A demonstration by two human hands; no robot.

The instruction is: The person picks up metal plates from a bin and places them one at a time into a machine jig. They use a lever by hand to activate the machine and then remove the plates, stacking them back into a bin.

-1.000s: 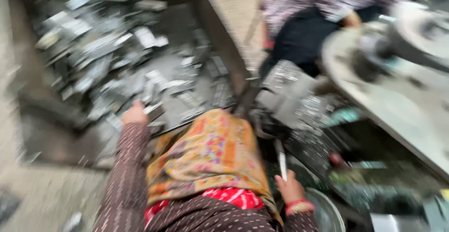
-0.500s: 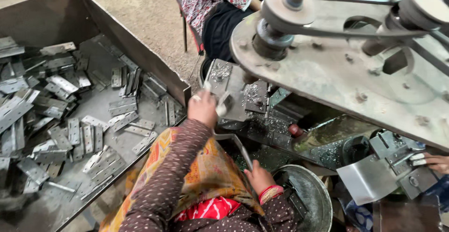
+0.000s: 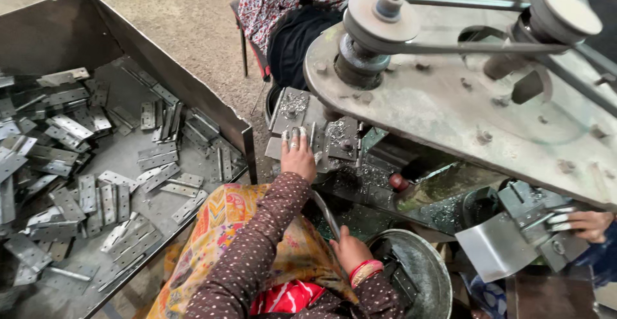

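Your clothing and adornments, as seen from the head camera.

Both your arms are covered by long dark brown sleeves with a fine pattern of small pale dots. Your left hand (image 3: 297, 157) carries rings on the fingers; your right hand (image 3: 350, 251) has red and pink bangles at the wrist. An orange-yellow patterned cloth with multicoloured motifs lies across your lap, with red fabric beneath it.
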